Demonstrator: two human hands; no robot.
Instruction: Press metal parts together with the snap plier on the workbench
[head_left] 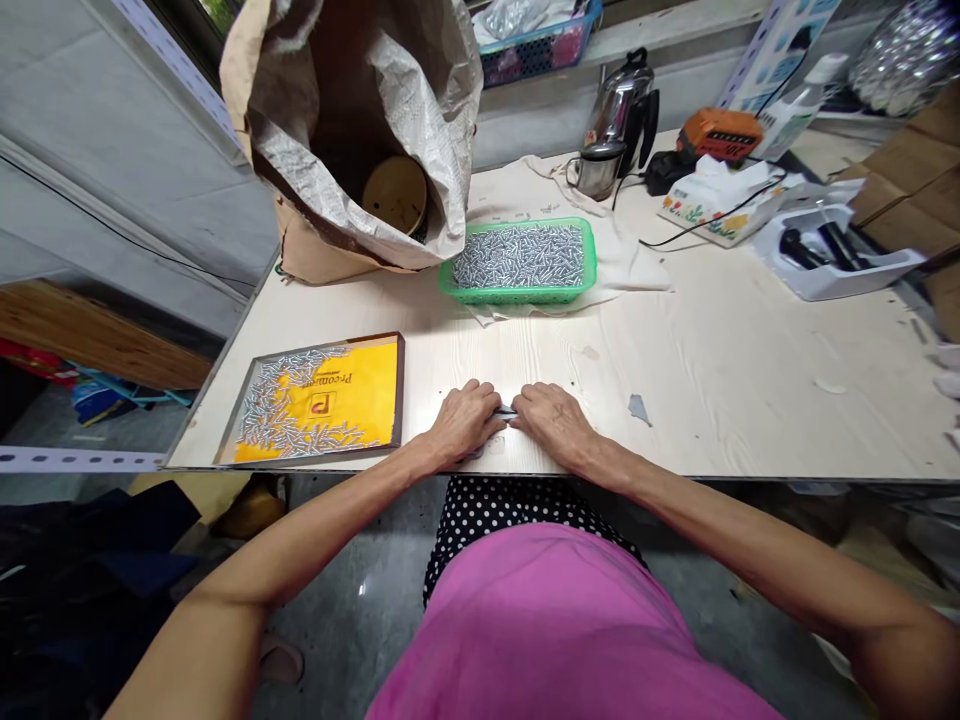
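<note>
My left hand (466, 420) and my right hand (551, 418) rest side by side near the front edge of the pale wooden table (720, 340), fingers curled and pinched together. Between their fingertips sits a small dark grey piece (506, 411), gripped from both sides; I cannot make out what it is. To the left lies a shallow yellow-bottomed tray (360, 385) with several small silver parts spread over its left half. Farther back stands a green plastic basket (517, 290) heaped with the same silver parts.
A large open paper sack (360, 130) stands at the back left. At the back right are a metal kettle (622, 110), an orange device (720, 133), a tissue pack (712, 205) and a white tape dispenser (832, 255). A small grey scrap (639, 408) lies right of my hands.
</note>
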